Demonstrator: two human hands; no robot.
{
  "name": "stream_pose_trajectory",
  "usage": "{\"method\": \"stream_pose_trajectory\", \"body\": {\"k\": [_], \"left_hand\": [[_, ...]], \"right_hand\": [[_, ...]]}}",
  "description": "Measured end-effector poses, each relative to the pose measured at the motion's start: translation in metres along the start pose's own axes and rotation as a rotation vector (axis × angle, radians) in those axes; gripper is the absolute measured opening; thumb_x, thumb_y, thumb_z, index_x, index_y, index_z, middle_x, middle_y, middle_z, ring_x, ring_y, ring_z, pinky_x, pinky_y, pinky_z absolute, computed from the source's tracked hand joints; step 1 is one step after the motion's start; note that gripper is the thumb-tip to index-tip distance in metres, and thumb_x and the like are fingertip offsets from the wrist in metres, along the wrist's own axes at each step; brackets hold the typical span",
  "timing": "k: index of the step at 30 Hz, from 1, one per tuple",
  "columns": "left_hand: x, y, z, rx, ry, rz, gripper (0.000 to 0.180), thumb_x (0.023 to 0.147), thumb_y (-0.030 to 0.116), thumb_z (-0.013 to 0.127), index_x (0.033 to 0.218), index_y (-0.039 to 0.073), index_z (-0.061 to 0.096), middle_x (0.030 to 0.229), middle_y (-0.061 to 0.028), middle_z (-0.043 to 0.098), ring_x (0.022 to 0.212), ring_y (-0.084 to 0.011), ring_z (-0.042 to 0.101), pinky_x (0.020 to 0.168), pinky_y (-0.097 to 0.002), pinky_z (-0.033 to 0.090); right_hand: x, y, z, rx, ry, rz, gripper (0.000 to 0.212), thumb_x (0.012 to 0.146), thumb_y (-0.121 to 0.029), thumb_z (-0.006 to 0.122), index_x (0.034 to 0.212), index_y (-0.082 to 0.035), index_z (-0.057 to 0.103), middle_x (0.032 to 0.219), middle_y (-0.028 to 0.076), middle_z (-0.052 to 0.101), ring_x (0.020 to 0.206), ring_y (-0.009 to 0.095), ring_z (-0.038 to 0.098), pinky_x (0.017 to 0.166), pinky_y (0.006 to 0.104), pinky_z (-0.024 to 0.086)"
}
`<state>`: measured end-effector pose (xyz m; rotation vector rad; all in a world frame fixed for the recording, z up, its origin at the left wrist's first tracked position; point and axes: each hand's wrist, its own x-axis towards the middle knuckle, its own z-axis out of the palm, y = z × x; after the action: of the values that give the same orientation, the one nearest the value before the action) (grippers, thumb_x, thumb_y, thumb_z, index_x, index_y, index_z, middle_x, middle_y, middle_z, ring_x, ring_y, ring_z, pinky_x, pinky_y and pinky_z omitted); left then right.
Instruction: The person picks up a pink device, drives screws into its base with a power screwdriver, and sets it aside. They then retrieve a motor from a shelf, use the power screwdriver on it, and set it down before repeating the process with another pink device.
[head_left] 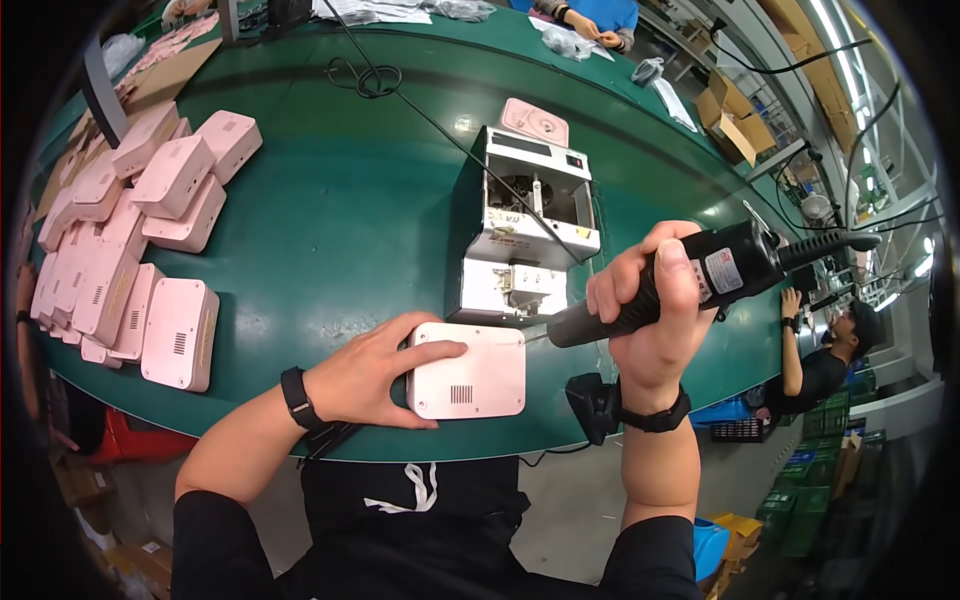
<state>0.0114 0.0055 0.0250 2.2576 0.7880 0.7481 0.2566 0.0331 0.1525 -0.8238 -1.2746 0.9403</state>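
Note:
A pale pink plastic case (467,372) lies flat at the front edge of the green table, its vent slots and corner screw holes facing up. My left hand (385,370) grips it from the left, forefinger across the top and thumb along the near side. In my right hand (655,290) is a black electric screwdriver (710,268), tilted, its thin bit reaching down to the upper right corner of the case. Whether the bit sits in a hole there, I cannot make out. Just beyond the case stands a screw feeder machine (530,215) with an open top.
Many similar pink cases (110,265) are heaped at the left. A pink cover (535,122) lies behind the feeder. A black cable (430,118) runs across the green table (330,200). Co-workers sit at the far side (590,25) and at the right (835,345).

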Motion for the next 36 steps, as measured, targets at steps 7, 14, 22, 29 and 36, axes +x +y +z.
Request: {"method": "stream_pose_trajectory", "body": {"k": [7,14,22,29,36], "left_hand": [[-0.002,-0.003,0.004,-0.009,-0.008,-0.015,0.082,0.062,0.033,0.087,0.135,0.022,0.051,0.131,-0.0153,0.044,0.115,-0.0355,0.053,0.093,-0.0426,0.049],[0.002,-0.001,0.003,0.019,0.025,-0.004,0.076,0.06,0.032,0.088,0.127,0.017,0.057,0.126,-0.016,0.049,0.11,-0.0355,0.056,0.091,-0.0416,0.05],[0.0,0.0,-0.001,-0.048,-0.129,0.06,0.073,0.062,0.031,0.084,0.129,0.022,0.057,0.124,-0.014,0.049,0.11,-0.0325,0.057,0.089,-0.0402,0.051],[0.003,0.003,0.003,-0.053,-0.147,0.114,0.07,0.06,0.034,0.086,0.124,0.018,0.06,0.122,-0.0124,0.053,0.107,-0.0311,0.059,0.087,-0.0389,0.052],[0.0,0.002,0.004,-0.018,-0.069,0.051,0.077,0.059,0.032,0.086,0.129,0.023,0.056,0.124,-0.0132,0.05,0.109,-0.0321,0.058,0.088,-0.0398,0.051]], "right_hand": [[-0.005,0.017,-0.007,0.027,0.002,-0.009,0.019,0.095,-0.025,0.048,0.096,-0.006,0.046,0.058,0.004,0.045,0.045,0.014,0.043,0.047,0.0319,0.041],[-0.015,0.04,-0.017,-0.025,0.057,0.069,0.022,0.096,-0.029,0.046,0.098,-0.008,0.045,0.061,0.003,0.044,0.046,0.014,0.042,0.049,0.0317,0.04],[-0.013,0.034,-0.029,0.08,0.019,-0.015,0.024,0.095,-0.031,0.048,0.101,-0.008,0.043,0.063,0.004,0.045,0.048,0.014,0.043,0.051,0.0319,0.042],[-0.026,0.056,-0.033,0.074,0.028,-0.094,0.027,0.094,-0.033,0.048,0.102,-0.008,0.044,0.064,0.004,0.046,0.048,0.014,0.043,0.052,0.0325,0.042],[-0.032,0.03,-0.031,0.131,0.075,-0.11,0.031,0.094,-0.038,0.05,0.102,-0.008,0.045,0.064,0.003,0.047,0.047,0.014,0.044,0.051,0.0329,0.043]]}}
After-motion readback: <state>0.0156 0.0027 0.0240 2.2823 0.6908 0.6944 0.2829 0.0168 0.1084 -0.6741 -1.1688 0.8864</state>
